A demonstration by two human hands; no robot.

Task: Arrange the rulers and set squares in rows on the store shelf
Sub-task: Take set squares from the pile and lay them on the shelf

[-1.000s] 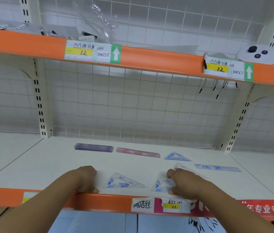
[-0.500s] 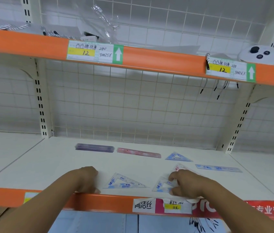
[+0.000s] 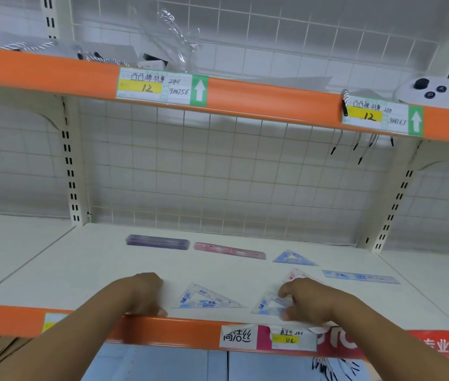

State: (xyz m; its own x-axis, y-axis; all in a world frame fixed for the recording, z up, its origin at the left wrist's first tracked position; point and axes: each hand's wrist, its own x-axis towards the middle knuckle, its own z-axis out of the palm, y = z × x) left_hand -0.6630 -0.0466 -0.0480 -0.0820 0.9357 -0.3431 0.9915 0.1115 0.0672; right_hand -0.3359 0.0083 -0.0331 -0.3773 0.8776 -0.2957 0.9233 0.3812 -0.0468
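On the white shelf point(image 3: 86, 270), a back row holds a purple ruler point(image 3: 157, 241), a pink ruler point(image 3: 229, 250) and a blue set square point(image 3: 294, 257). A blue ruler point(image 3: 360, 276) lies further right. At the front lies a clear blue-printed set square point(image 3: 207, 297); my left hand point(image 3: 142, 294) rests just left of it, fingers curled on the shelf. My right hand point(image 3: 310, 301) grips a second clear blue set square point(image 3: 268, 305) flat on the shelf. A pink-printed set square point(image 3: 295, 274) pokes out behind that hand.
The shelf's orange front rail point(image 3: 190, 331) carries price labels point(image 3: 292, 338). An upper orange shelf point(image 3: 273, 97) overhangs, holding a white controller point(image 3: 432, 90) and clear plastic wrap point(image 3: 174, 34). A wire grid back panel point(image 3: 218, 174) closes the rear.
My right hand has shifted slightly on the front right set square. The view has drifted a little; the left hand stays put.
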